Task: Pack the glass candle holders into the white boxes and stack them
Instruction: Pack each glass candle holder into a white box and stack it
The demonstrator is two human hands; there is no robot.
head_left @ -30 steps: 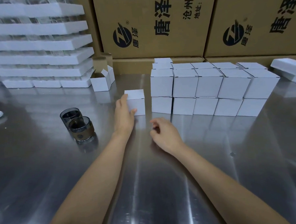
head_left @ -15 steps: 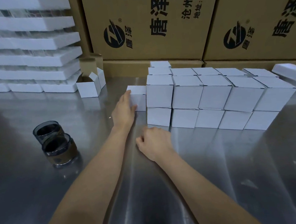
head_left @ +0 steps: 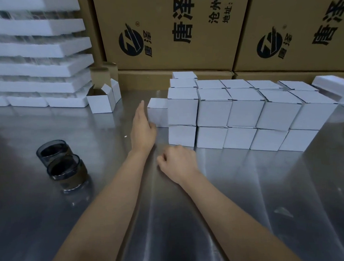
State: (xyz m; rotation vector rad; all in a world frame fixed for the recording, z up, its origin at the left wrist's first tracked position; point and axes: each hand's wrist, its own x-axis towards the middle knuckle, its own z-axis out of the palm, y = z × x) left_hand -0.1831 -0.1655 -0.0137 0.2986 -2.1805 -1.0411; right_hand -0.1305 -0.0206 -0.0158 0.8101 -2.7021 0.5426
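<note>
The left hand is in the middle of the frame. It is flat and open, with its side pressed against a small white box. It grips nothing. The right hand sits just below it on the tabletop, curled into a loose fist, and I can see nothing in it.

The box touches the left end of the stack, which is two boxes high and fills the middle right of the frame. The boxes are thin card with square corners. A packed one likely feels a bit heavy for its size. The sides may bend if squeezed hard, so flat hands on two sides look best.

At the middle left stand two holders, side by side and touching. They are round, dark, smoky glass, smooth and shiny. Glass is hard but can break, and it may slip. Holding one around its side looks safest.

An open box waits at the upper left. Behind it are white foam trays. Brown cartons fill the top. The tabletop is shiny metal.
</note>
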